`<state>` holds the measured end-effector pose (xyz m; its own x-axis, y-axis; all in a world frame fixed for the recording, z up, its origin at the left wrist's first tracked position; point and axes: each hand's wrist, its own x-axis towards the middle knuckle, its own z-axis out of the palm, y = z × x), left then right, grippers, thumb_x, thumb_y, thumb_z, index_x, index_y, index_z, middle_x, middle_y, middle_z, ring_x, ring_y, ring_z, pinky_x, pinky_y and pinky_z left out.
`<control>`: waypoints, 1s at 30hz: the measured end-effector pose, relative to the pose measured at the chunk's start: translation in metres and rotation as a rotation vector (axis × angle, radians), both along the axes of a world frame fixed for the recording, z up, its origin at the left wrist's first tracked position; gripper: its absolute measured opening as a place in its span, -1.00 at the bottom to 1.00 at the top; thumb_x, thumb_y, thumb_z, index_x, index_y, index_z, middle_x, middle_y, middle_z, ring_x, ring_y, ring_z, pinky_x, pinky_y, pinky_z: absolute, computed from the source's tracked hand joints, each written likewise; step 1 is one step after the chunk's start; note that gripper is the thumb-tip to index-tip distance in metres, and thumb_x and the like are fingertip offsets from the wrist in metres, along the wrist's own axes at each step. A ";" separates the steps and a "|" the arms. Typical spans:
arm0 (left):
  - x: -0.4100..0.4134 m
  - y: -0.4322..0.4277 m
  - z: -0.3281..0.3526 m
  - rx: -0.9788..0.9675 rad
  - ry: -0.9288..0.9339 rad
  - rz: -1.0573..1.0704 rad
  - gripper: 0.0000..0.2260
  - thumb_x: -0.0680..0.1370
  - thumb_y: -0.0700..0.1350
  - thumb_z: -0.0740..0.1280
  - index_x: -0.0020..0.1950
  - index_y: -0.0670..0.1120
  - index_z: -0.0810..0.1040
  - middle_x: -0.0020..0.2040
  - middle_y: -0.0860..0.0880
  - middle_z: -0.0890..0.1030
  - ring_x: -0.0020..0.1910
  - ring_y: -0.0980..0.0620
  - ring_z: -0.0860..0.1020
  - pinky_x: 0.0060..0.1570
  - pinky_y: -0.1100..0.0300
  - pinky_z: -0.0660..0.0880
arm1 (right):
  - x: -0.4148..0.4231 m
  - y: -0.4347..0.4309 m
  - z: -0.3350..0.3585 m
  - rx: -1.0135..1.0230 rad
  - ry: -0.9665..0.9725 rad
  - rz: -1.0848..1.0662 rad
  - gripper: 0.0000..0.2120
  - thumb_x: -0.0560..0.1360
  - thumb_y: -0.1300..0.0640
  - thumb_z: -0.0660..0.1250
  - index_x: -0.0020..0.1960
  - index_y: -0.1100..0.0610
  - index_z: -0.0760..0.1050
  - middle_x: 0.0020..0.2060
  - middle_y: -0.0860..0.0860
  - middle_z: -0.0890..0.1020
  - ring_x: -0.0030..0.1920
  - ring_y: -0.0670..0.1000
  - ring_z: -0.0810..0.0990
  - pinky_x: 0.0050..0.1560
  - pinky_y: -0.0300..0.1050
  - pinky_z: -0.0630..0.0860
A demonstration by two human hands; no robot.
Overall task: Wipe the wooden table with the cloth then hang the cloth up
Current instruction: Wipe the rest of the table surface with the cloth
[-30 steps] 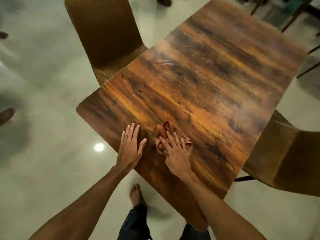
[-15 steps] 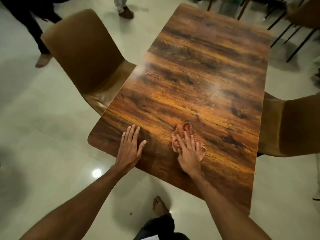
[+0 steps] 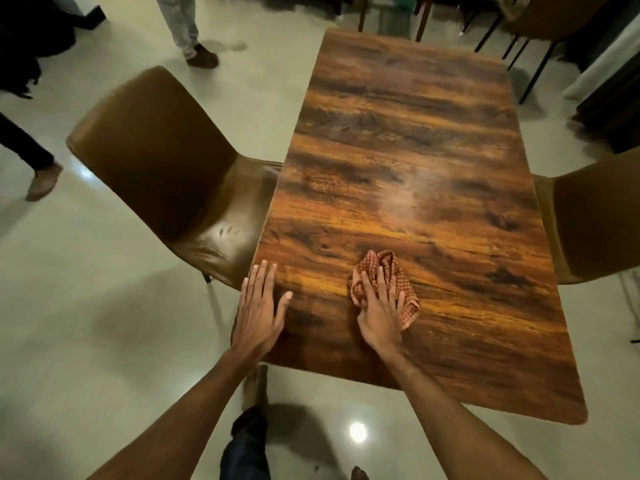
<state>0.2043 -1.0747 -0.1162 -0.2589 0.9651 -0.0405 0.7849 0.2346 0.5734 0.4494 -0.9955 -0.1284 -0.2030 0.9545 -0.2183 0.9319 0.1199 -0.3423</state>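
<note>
pressing the checked cloth [image 3: 384,285] flat on the near end of the counter [image 3: 408,140], your right hand [image 3: 379,315] lies open-palmed, nothing pinched; your left hand [image 3: 258,315] rests open, empty, at the corner. push fast and the bunched cloth could slip free.

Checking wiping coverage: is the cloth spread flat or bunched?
Bunched: the red checked cloth lies crumpled in folds under the right hand.
</note>
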 end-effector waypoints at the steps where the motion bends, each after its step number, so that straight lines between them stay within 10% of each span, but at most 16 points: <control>1: -0.021 0.014 -0.004 -0.006 -0.025 -0.005 -0.36 0.63 0.26 -0.03 0.64 -0.01 0.01 0.66 -0.03 0.01 0.63 0.09 -0.12 0.60 0.04 -0.19 | -0.038 0.011 -0.002 0.027 0.010 0.011 -0.27 0.58 0.18 0.23 0.66 -0.10 0.02 0.66 0.01 -0.12 0.65 0.15 -0.16 0.60 0.23 -0.21; 5: -0.072 0.055 -0.011 -0.016 -0.037 -0.038 -0.39 0.65 0.21 -0.01 0.64 -0.04 0.04 0.66 -0.06 0.03 0.63 0.07 -0.10 0.59 0.06 -0.20 | -0.148 0.047 -0.004 0.064 0.050 0.266 -0.29 0.58 0.17 0.21 0.65 -0.13 0.05 0.66 -0.02 -0.06 0.65 0.09 -0.16 0.61 0.19 -0.21; 12: -0.117 0.140 -0.002 0.008 -0.020 -0.173 -0.40 0.66 0.20 -0.02 0.64 -0.05 0.05 0.66 -0.06 0.04 0.64 0.04 -0.09 0.59 0.05 -0.18 | -0.118 0.129 0.008 -0.017 -0.070 -0.236 -0.36 0.63 0.15 0.19 0.65 -0.07 0.06 0.66 0.04 -0.07 0.64 0.17 -0.08 0.60 0.24 -0.10; 17: -0.107 0.192 -0.003 0.004 0.000 -0.258 -0.40 0.65 0.23 -0.06 0.64 -0.02 0.02 0.66 -0.05 0.02 0.63 0.09 -0.14 0.58 0.10 -0.24 | -0.159 0.135 0.000 0.004 0.015 0.199 -0.26 0.56 0.15 0.23 0.65 -0.13 0.02 0.66 -0.04 -0.11 0.65 0.09 -0.19 0.61 0.18 -0.21; 22: -0.091 0.252 -0.006 0.036 0.022 -0.294 -0.41 0.66 0.23 -0.03 0.64 0.02 -0.02 0.66 -0.01 0.00 0.62 0.14 -0.18 0.59 0.07 -0.22 | -0.091 0.238 0.005 -0.037 -0.034 -0.208 -0.31 0.60 0.15 0.22 0.65 -0.10 0.03 0.66 0.03 -0.07 0.64 0.18 -0.09 0.61 0.20 -0.16; 27: -0.053 0.302 -0.003 0.016 0.092 -0.276 -0.36 0.62 0.23 0.00 0.63 -0.07 0.11 0.65 -0.09 0.10 0.64 0.01 -0.04 0.61 -0.04 -0.09 | -0.097 0.280 -0.006 0.026 0.048 0.258 -0.35 0.57 0.12 0.24 0.62 -0.10 0.16 0.66 -0.01 0.02 0.65 0.13 -0.09 0.58 0.21 -0.18; 30: -0.016 0.325 -0.006 0.000 0.132 -0.296 -0.33 0.61 0.26 -0.05 0.62 -0.09 0.12 0.65 -0.10 0.10 0.64 -0.01 -0.03 0.60 -0.03 -0.09 | -0.026 0.326 -0.010 0.098 0.049 0.122 -0.39 0.60 0.12 0.21 0.61 -0.09 0.18 0.66 -0.02 0.01 0.65 0.09 -0.07 0.59 0.18 -0.18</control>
